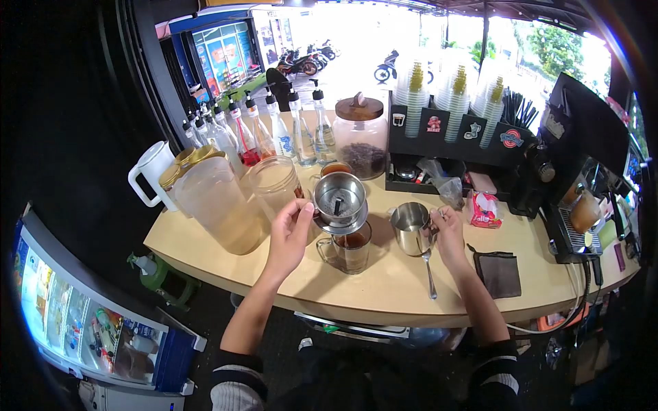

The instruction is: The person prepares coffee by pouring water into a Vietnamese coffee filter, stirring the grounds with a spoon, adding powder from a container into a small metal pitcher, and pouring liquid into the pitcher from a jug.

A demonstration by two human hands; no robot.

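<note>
While the left hand point(291, 231) pinches the side of a round metal filter point(339, 195), the filter is right above the glass mug point(354, 255). The thumb and finger of that hand are clamped on the filter's edge. I cannot tell if the bottom of the filter touches the mug's rim. Brown drink shows inside the mug, and the mug stands on the wooden counter point(384, 291).

Just to the right of the mug is a shiny metal pitcher point(409, 233). The right hand point(450, 236) has its thumb and fingertips pressed together on the pitcher's handle. Also to the right of the mug, and a bit nearer to the person, lies a spoon point(430, 275). Farther to the right of the mug are a dark folded cloth point(497, 274) and a red packet point(484, 209).

To the left of the mug stand a clear jar point(274, 188) and, farther left, a big cloudy jug point(218, 205). Behind the mug are a cup of brown drink point(336, 168), a row of pump bottles point(282, 133) and a big jar with a wooden lid point(361, 140). Behind the mug and to its right, a black rack point(452, 154) holds tall stacks of clear cups point(452, 96).
</note>
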